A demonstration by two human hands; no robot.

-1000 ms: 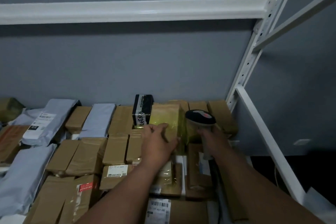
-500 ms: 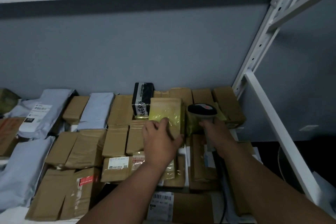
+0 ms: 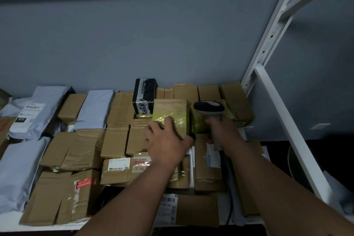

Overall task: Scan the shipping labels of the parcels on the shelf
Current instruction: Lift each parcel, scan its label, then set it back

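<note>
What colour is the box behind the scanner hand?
Brown cardboard box, seen from the head view.

Two bare forearms reach in from below — no sleeves, cuffs or gloves anywhere along them. The left hand carries no ring or band that I can make out, and the wrist just behind it has no watch. The right hand is likewise unadorned — its wrist and forearm plain all the way back.

A plain blue-grey painted wall fills the background. A white perforated metal upright post rises at the right. Low at the far right, beyond the frame, sits a dark round object, too dim to identify.
</note>
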